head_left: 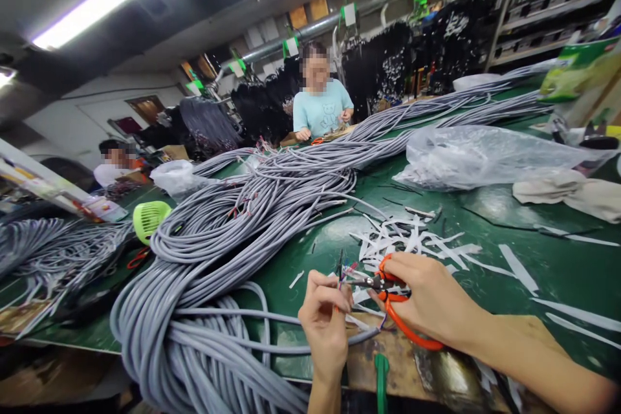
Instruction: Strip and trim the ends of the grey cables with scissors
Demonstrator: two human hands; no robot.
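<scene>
My right hand is wrapped round a pair of orange-handled scissors, whose blades point left towards my left hand. With fingertips pinched, my left hand grips thin wires, and the blade tips reach right beside them. Whether the blades touch the wires I cannot tell. A grey cable passes behind the left hand and ends just below the scissors, thin coloured wires coming out of its end. Beyond the scissors lies a heap of white strips.
Large bundles of grey cable cover the left and middle of the green table. A clear plastic bag and a pale cloth lie at right. A green handle sticks up at the front edge. A co-worker sits opposite.
</scene>
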